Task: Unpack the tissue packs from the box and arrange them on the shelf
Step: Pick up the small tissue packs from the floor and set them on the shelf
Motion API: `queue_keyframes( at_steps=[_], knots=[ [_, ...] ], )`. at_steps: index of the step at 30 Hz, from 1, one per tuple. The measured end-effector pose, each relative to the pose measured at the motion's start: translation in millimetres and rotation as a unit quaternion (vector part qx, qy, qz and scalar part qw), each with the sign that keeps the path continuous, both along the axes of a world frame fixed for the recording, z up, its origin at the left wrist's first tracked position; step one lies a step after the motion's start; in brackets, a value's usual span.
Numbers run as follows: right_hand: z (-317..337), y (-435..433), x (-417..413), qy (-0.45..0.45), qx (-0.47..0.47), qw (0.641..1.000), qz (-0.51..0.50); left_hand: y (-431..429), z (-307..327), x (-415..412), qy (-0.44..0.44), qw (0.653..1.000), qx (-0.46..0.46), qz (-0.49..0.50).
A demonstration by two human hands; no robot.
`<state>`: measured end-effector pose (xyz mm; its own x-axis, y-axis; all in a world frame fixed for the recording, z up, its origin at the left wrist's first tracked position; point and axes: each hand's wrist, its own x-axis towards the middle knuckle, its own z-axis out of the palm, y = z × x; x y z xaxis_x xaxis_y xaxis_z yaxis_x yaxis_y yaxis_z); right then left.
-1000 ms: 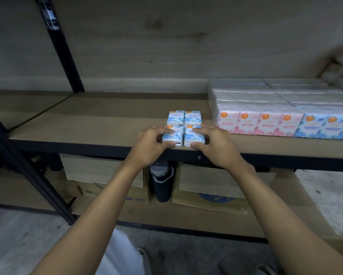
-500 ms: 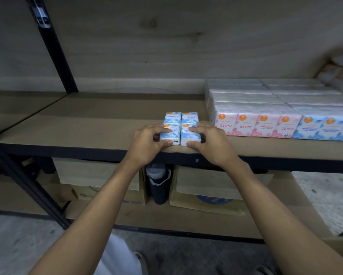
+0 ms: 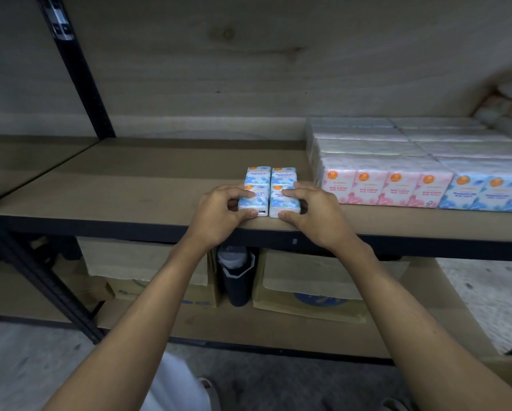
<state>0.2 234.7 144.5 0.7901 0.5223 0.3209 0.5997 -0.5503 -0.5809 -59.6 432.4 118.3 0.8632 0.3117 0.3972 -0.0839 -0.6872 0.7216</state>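
Note:
Several small blue tissue packs (image 3: 271, 178) lie flat in a two-by-two block near the front edge of the wooden shelf (image 3: 130, 188). My left hand (image 3: 219, 215) grips the front left pack (image 3: 253, 201), thumb at its front end and fingers on top. My right hand (image 3: 314, 212) grips the front right pack (image 3: 282, 203) the same way. To the right, rows of pink tissue packs (image 3: 379, 188) and blue tissue packs (image 3: 491, 194) stand lined up along the shelf.
A black upright post (image 3: 79, 72) stands at the back left. On the lower shelf are two cardboard boxes (image 3: 308, 289) with a dark bottle (image 3: 237, 274) between them. More packs (image 3: 509, 114) are blurred at the far right.
Both hands stay on the front two packs; they and the block sit much as before. The camera view has shifted slightly.

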Motion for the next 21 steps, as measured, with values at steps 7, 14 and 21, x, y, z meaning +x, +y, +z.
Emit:
queue_keyframes(
  at_steps=[7,14,21],
  knots=[
    [-2.9,0.4,1.6,0.0,0.006,1.0,-0.003,1.0,-0.3,-0.1,0.008,1.0,-0.022,-0.005],
    [-3.9,1.3,1.5,-0.004,0.015,1.0,-0.002,-0.6,2.3,-2.5,0.01,0.999,-0.03,-0.005],
    [-3.7,1.2,1.6,-0.002,0.009,1.0,-0.005,1.6,0.8,-1.5,0.018,0.999,-0.037,-0.011]
  ],
)
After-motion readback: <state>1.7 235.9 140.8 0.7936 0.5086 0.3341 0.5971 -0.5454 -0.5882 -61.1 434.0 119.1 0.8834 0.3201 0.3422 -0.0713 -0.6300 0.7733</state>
